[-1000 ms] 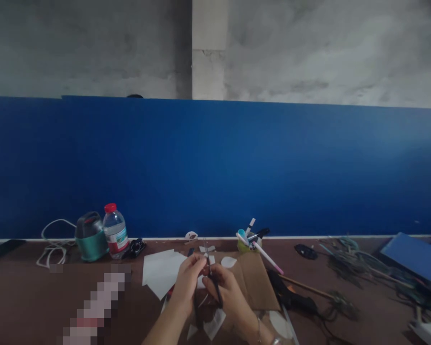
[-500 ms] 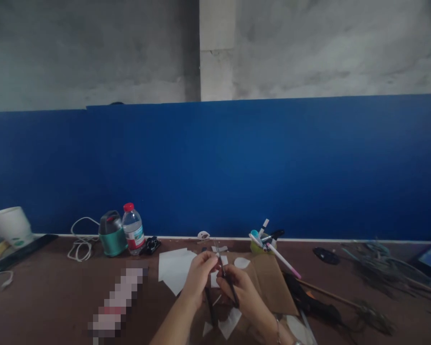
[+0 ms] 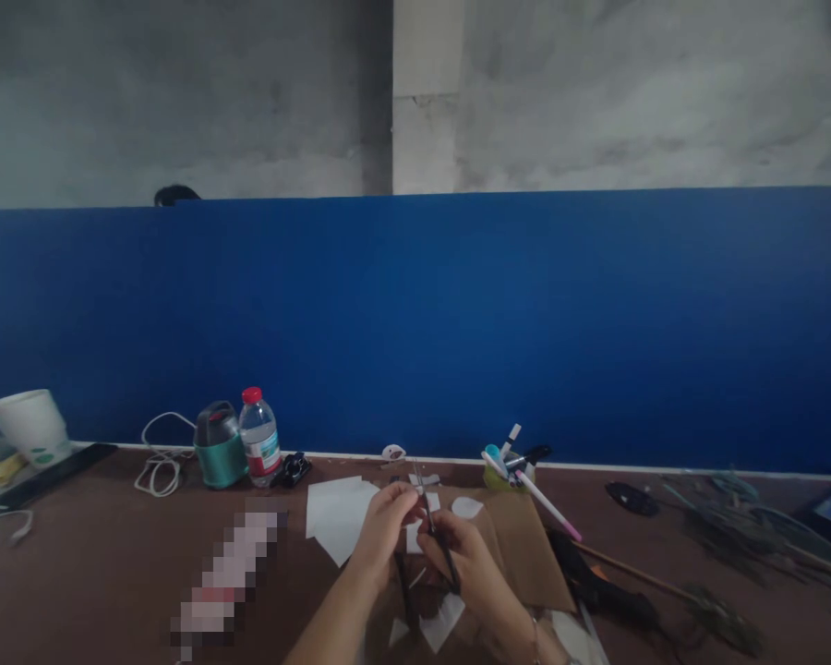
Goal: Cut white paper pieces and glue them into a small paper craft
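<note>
Over the table point(image 3: 97, 554), short of its far edge, the right hand point(image 3: 469, 547) curls around scissors point(image 3: 444, 554), presumably light, rigid and best held by the handles point(image 3: 451, 574), while the left hand point(image 3: 379, 536) bends inward beside the blades point(image 3: 426, 501), its hold indiscernible

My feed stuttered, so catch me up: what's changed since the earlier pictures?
The view swung left, bringing the white cup fully into view. Behind the blue partition, a person's dark hair moved left. The right hand still holds the scissors; the left hand stays close by. Nothing visibly taken or released.
</note>
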The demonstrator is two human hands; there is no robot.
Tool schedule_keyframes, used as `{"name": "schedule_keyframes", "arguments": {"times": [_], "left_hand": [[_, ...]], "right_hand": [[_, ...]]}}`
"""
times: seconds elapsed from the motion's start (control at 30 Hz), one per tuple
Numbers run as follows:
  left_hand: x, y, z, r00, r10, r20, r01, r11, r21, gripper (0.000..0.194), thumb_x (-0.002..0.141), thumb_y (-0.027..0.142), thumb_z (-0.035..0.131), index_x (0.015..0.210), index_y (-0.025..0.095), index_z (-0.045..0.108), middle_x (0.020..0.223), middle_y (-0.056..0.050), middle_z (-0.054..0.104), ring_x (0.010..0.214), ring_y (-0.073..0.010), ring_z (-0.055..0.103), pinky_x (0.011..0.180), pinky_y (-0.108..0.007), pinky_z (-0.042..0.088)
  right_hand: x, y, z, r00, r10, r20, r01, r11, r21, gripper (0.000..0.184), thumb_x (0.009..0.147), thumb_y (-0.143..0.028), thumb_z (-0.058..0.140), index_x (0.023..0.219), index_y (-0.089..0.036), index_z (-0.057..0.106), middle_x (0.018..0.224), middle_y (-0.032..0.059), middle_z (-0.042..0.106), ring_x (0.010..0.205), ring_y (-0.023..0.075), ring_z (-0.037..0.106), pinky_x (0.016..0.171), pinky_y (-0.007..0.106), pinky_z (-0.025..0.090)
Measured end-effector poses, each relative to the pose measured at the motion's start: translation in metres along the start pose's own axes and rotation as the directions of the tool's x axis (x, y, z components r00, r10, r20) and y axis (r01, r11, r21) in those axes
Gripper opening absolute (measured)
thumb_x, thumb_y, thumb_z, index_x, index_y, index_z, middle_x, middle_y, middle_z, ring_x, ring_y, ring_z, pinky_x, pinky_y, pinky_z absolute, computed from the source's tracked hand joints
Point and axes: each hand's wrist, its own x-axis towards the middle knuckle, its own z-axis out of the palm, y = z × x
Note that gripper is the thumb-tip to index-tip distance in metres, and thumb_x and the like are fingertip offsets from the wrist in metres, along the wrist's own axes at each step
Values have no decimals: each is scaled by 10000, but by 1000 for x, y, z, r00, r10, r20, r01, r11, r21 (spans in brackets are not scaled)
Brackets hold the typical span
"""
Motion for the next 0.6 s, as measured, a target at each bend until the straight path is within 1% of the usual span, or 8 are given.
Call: {"name": "schedule_keyframes", "arguments": {"times": [0.1,0.2,0.37,0.5,0.6], "left_hand": [[-1,0,1,1000,5,15,-5,1000,-2,249,615,376,732,660,171,598,656,-9,641,590,-127,535,650,-267,394],[-1,2,0,999,31,19,-32,999,27,200,629,336,711,656,170,603,691,-17,654,631,-139,549,675,-273,398],[-1,6,-4,999,3,33,-6,996,86,186,626,329,701,646,168,611,673,-21,657,682,-170,580,706,-289,409],[-2,7,-5,999,3,45,-6,998,58,185,629,320,708,645,169,603,667,-20,658,677,-161,581,731,-289,413],[-3,8,-4,999,9,53,-10,999,34,199,635,327,713,646,166,596,669,-22,655,669,-153,577,720,-282,410]], "right_hand": [[2,3,-1,1000,-4,-7,4,1000,-9,410,617,-508,775,685,-180,538,514,-81,441,443,63,399,409,172,339],[2,3,-2,1000,-2,2,2,1000,-13,402,604,-487,789,687,-179,544,514,-81,446,444,66,409,406,173,341],[0,-1,-1,1000,8,-7,-8,1000,-21,398,596,-474,792,683,-170,551,551,-64,487,488,75,448,431,169,371],[-1,-5,0,998,57,6,-57,998,-15,417,595,-505,779,680,-173,542,535,-72,478,469,71,451,427,168,379],[-2,-7,0,999,50,19,-50,999,-1,437,586,-523,783,676,-171,539,529,-77,475,455,63,442,420,165,367]]}}
